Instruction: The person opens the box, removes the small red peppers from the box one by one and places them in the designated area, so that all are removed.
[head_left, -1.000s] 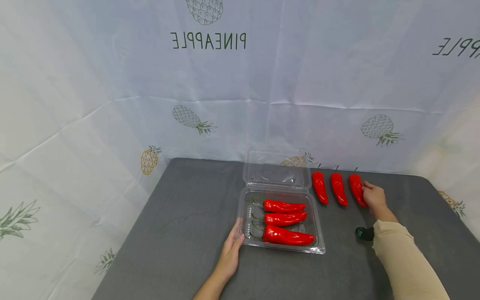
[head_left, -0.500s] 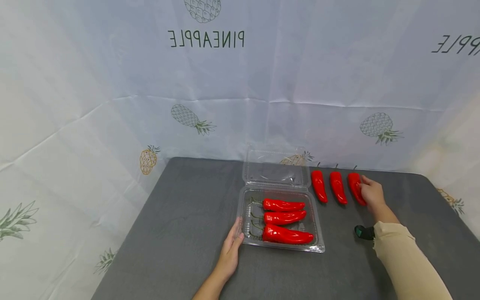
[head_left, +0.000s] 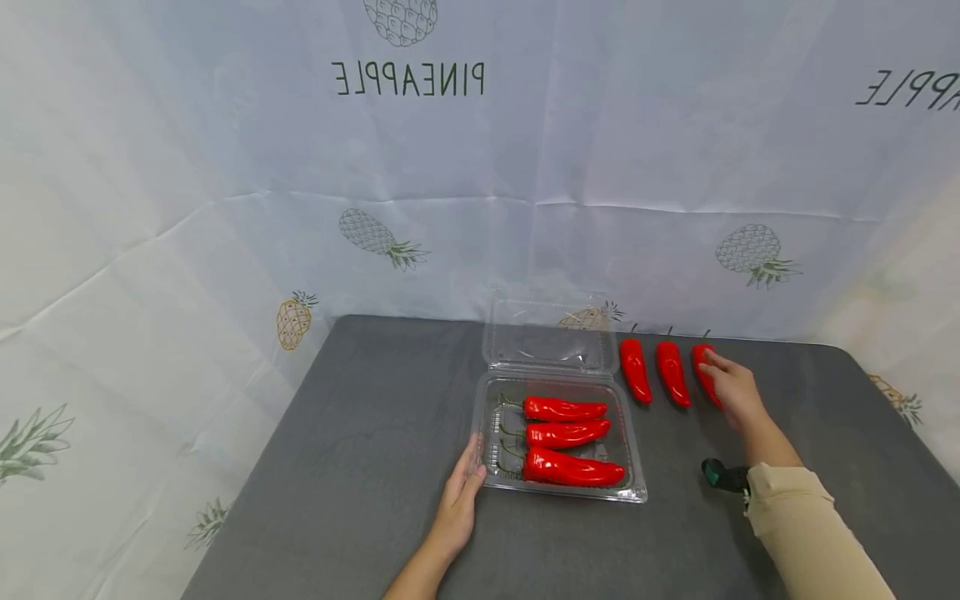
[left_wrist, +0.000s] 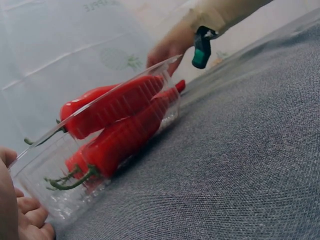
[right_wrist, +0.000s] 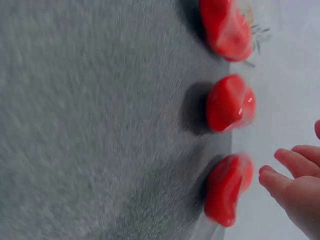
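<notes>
A clear plastic clamshell container (head_left: 637,454) sits on the table with its lid (head_left: 543,350) folded back. Three red peppers with green stems lie crosswise inside, the nearest pepper (head_left: 573,468) being the biggest. My left hand (head_left: 454,507) grips the container's left side, thumb at the rim and fingers against the outer wall in the left wrist view. To the right, three loose red peppers lie in a row. Over the rightmost pepper (head_left: 702,357) hovers my right hand (head_left: 737,393), partly covering it. The right wrist view shows that hand's fingers (right_wrist: 274,181) spread, apart from the peppers.
The left loose pepper (head_left: 636,372) and middle loose pepper (head_left: 672,375) lie close to the lid. A pineapple-print curtain (head_left: 540,167) rises behind the grey table (head_left: 360,433). A dark wrist-worn device (head_left: 723,476) juts from the right sleeve (head_left: 810,525).
My right hand has let go of the rightmost pepper's side and moved slightly left over it, fingers loosened. The left hand stays on the container, and the peppers keep their places.
</notes>
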